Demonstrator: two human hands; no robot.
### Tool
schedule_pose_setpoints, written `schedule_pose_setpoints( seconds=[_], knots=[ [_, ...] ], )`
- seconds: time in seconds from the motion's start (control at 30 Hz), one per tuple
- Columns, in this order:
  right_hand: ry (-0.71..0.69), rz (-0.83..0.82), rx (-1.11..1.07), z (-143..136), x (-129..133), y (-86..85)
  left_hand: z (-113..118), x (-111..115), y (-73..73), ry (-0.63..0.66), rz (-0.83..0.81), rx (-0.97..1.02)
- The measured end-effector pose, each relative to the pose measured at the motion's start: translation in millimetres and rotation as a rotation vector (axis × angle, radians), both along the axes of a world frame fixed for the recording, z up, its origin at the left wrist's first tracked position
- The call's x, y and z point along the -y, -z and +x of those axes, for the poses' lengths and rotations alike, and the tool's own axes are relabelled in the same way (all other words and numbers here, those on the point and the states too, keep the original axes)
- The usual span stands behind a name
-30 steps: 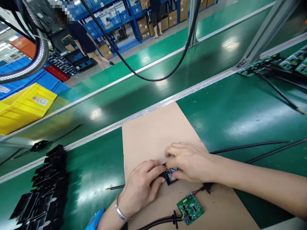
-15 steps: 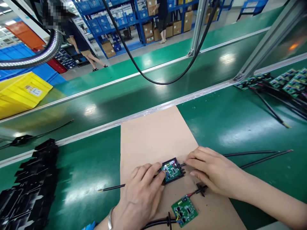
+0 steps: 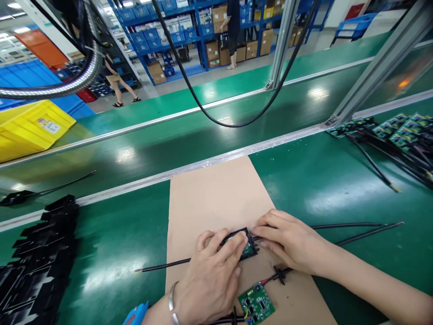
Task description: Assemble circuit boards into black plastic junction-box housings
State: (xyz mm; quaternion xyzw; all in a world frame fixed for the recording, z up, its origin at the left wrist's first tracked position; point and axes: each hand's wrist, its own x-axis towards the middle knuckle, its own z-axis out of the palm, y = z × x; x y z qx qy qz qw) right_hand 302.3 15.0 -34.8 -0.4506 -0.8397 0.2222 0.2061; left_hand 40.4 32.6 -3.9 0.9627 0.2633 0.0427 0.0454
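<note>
**Left fingers over the housing, right hand on its cable**

Your left hand (image 3: 214,271) lies over the black housing (image 3: 251,239), a fingertip down on the circuit board (image 3: 248,249) inside; you cannot tell from here whether it also grips the far edge. Just right of the housing, your right hand (image 3: 287,237) grasps the black cable (image 3: 259,238) between thumb and fingers. The housing lies on the cardboard sheet (image 3: 216,194), in its near half. Nearer you, a second green board (image 3: 257,303) rests on the same sheet. Black plastic parts (image 3: 40,253) are stacked at left; more wired boards (image 3: 402,128) lie far right.
</note>
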Motion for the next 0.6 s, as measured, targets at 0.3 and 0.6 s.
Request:
schedule_pose_setpoints(
  seconds=[0.3, 0.6],
  knots=[
    [0.135, 0.211, 0.140, 45, -22, 2.1, -76, -31, -1.2, -0.355, -0.271, 0.089],
    [0.349, 0.326, 0.270, 51, -249, -52.8, -26, -252, -31.5, -0.606, 0.052, 0.163]
  ],
)
